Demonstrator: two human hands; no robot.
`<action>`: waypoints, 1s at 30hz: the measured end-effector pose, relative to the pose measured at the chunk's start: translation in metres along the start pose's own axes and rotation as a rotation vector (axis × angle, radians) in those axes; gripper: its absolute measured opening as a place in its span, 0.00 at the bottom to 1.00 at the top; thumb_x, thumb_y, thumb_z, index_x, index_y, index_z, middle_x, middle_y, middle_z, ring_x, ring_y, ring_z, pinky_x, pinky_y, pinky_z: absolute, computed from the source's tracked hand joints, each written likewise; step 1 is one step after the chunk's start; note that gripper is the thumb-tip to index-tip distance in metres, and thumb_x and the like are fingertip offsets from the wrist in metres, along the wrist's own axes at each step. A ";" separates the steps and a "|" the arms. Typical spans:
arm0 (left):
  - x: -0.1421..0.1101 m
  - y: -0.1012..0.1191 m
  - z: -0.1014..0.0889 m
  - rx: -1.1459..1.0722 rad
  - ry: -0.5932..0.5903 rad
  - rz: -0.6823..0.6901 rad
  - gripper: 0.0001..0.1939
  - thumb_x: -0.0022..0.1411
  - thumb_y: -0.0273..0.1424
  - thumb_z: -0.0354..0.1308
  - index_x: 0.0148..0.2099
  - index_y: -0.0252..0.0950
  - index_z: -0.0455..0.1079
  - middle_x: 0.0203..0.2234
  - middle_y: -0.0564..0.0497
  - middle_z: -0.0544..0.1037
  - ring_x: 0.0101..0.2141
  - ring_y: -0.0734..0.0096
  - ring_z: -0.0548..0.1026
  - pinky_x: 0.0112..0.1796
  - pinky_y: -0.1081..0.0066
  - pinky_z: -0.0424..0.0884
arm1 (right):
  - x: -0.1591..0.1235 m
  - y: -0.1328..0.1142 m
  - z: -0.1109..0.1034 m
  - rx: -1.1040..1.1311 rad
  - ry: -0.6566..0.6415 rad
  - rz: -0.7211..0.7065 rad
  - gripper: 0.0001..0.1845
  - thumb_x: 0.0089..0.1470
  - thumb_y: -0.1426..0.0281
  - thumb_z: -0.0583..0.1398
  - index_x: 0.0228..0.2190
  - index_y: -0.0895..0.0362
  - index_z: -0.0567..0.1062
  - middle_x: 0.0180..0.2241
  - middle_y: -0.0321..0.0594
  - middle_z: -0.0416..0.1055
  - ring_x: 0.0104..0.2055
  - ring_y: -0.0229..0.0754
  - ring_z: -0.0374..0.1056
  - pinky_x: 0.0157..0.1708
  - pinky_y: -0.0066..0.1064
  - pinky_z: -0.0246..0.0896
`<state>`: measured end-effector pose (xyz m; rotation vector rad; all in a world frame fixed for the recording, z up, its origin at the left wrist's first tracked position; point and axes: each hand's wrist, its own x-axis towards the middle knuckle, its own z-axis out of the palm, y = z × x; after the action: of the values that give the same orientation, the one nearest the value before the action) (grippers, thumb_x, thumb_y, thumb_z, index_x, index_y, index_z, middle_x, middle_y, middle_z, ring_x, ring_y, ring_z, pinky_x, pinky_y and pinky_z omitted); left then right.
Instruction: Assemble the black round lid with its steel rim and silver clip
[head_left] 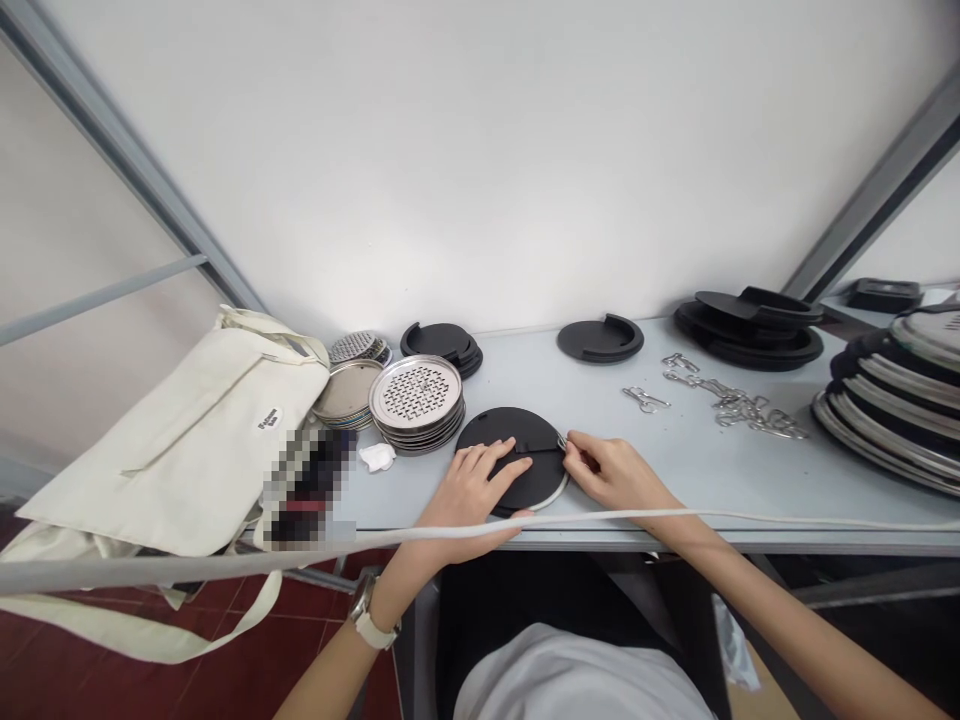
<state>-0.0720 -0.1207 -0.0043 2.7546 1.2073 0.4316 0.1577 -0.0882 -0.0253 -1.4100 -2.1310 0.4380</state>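
head view — the round black disc (537, 482) lies just right of the stack of metal discs (416, 395); the left hand (471, 487) rests spread on it, while the right hand (600, 463), nearer its edge farthest from that stack, pinches a small metal clip (561, 442) there — being round, the disc shows no long axis.

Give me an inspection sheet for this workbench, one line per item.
Surface: pale tabletop, partly covered by stacks and loose parts.
Job's things: black disc at the near edge; metal clip at its right rim; loose clips scattered at right; perforated metal discs stacked at left.
Clutter: cream bag at far left; crumpled white scrap.
Hands: left hand spread on the disc; right hand appears to pinch the clip.
Cables: white cord crosses the foreground; its ends are out of view.
Surroundings: white wall behind, red floor below.
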 end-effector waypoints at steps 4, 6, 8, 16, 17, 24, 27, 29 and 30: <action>0.000 0.000 0.000 0.019 -0.006 -0.014 0.28 0.63 0.42 0.53 0.62 0.40 0.56 0.62 0.43 0.56 0.58 0.53 0.58 0.56 0.53 0.55 | 0.000 -0.001 0.000 0.008 -0.002 0.003 0.13 0.57 0.66 0.48 0.22 0.54 0.60 0.16 0.30 0.60 0.18 0.33 0.53 0.23 0.25 0.46; 0.000 0.000 0.000 0.027 -0.014 -0.012 0.29 0.62 0.41 0.54 0.63 0.39 0.56 0.62 0.42 0.56 0.58 0.53 0.58 0.56 0.53 0.54 | 0.000 -0.001 0.000 0.007 -0.006 0.015 0.13 0.58 0.65 0.48 0.22 0.54 0.59 0.16 0.30 0.59 0.17 0.33 0.52 0.23 0.25 0.45; 0.000 -0.001 0.001 0.032 -0.020 -0.009 0.29 0.62 0.41 0.55 0.63 0.39 0.56 0.62 0.42 0.56 0.58 0.53 0.57 0.56 0.53 0.54 | 0.001 0.000 0.000 -0.001 -0.011 0.029 0.13 0.58 0.65 0.48 0.22 0.53 0.58 0.15 0.29 0.57 0.17 0.33 0.51 0.23 0.26 0.45; 0.000 -0.001 0.001 0.020 -0.002 0.009 0.29 0.61 0.39 0.55 0.62 0.40 0.56 0.62 0.42 0.56 0.58 0.52 0.58 0.56 0.52 0.55 | 0.002 0.002 0.001 -0.020 -0.016 0.036 0.14 0.59 0.64 0.47 0.23 0.53 0.58 0.15 0.30 0.56 0.17 0.34 0.52 0.23 0.27 0.44; 0.000 -0.001 0.001 0.021 -0.003 0.006 0.29 0.61 0.39 0.55 0.62 0.40 0.56 0.62 0.42 0.56 0.58 0.52 0.58 0.56 0.52 0.55 | 0.002 0.002 0.001 -0.015 -0.018 0.035 0.14 0.59 0.64 0.47 0.23 0.53 0.58 0.15 0.30 0.56 0.17 0.34 0.52 0.23 0.27 0.44; 0.000 -0.001 0.000 0.019 -0.003 0.005 0.29 0.61 0.40 0.55 0.62 0.40 0.56 0.62 0.42 0.56 0.58 0.53 0.58 0.56 0.52 0.55 | -0.001 -0.001 0.000 0.006 0.001 0.009 0.13 0.57 0.66 0.49 0.22 0.54 0.61 0.16 0.31 0.61 0.17 0.33 0.53 0.22 0.26 0.45; 0.000 -0.001 0.000 0.019 -0.004 0.006 0.29 0.61 0.40 0.55 0.63 0.40 0.55 0.62 0.42 0.56 0.58 0.53 0.58 0.56 0.52 0.55 | 0.000 -0.001 0.000 0.001 0.007 0.014 0.14 0.58 0.65 0.48 0.22 0.54 0.61 0.16 0.31 0.60 0.17 0.34 0.52 0.22 0.26 0.45; 0.000 -0.001 0.000 0.019 0.000 0.008 0.29 0.61 0.40 0.55 0.63 0.40 0.55 0.62 0.42 0.56 0.58 0.52 0.57 0.55 0.51 0.55 | 0.001 -0.001 0.000 -0.008 0.016 0.022 0.14 0.59 0.65 0.47 0.22 0.53 0.61 0.15 0.31 0.58 0.16 0.34 0.51 0.22 0.27 0.45; -0.001 -0.001 0.000 0.019 0.001 0.010 0.29 0.61 0.40 0.55 0.63 0.40 0.55 0.62 0.42 0.56 0.58 0.52 0.57 0.55 0.51 0.55 | 0.001 0.000 0.000 -0.011 0.018 0.024 0.15 0.59 0.65 0.47 0.22 0.53 0.61 0.15 0.31 0.58 0.16 0.34 0.51 0.22 0.27 0.44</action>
<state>-0.0731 -0.1203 -0.0050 2.7780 1.2051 0.4253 0.1568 -0.0870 -0.0248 -1.4418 -2.1074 0.4212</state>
